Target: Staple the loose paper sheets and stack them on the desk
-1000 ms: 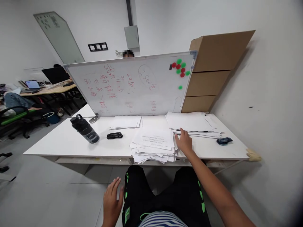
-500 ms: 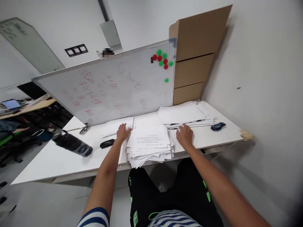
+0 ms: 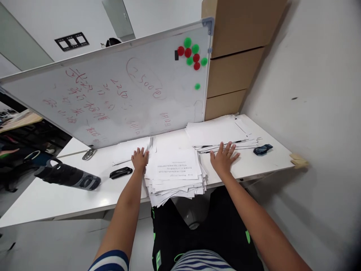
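Note:
A thick, uneven stack of printed paper sheets [image 3: 175,175] lies at the front edge of the white table, between my hands. My left hand [image 3: 139,159] rests with spread fingers by the stack's left side, close to a smaller pile of papers [image 3: 128,148] behind it. On the other side, my right hand [image 3: 224,160] lies flat with its fingers fanned out, holding nothing. Its fingertips reach the front edge of a wide pile of papers [image 3: 217,131]. A black stapler [image 3: 121,172] sits left of my left hand.
A whiteboard [image 3: 113,94] with red writing and round magnets stands along the back. Stacked cardboard boxes [image 3: 231,75] rise behind its right end. A dark bottle [image 3: 69,176] lies at left. A small dark blue object [image 3: 262,149] is at right, near the wall [image 3: 318,113].
My right hand has opened, its fingers spreading from a curled pose. My left hand has shifted slightly left beside the stack. The camera view has moved closer and tilted down.

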`<state>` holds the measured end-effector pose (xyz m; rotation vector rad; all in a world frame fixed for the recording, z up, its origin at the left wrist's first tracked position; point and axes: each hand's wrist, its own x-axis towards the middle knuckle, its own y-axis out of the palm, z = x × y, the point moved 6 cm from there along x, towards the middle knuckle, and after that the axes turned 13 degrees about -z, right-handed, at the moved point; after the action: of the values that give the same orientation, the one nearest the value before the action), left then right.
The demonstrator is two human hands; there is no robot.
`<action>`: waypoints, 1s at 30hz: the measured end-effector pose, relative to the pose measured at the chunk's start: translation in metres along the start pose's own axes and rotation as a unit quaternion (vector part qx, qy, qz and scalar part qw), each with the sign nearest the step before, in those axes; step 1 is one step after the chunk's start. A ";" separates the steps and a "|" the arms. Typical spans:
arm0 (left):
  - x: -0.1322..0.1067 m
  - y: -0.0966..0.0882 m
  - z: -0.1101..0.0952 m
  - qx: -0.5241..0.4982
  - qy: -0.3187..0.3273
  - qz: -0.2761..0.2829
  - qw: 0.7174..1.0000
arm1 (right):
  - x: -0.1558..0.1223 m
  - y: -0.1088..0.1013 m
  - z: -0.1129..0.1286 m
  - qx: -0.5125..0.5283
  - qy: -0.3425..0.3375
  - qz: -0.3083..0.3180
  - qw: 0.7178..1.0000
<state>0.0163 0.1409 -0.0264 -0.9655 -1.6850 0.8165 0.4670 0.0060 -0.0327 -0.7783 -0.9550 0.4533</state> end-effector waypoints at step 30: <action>-0.006 -0.012 0.022 -0.104 -0.116 -0.086 0.984 | -0.002 0.003 -0.002 0.009 -0.027 -0.029 0.999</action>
<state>-0.0062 0.1281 -0.0252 -0.8730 -2.0571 0.6668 0.4679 0.0062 -0.0369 -0.7237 -1.0196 0.4326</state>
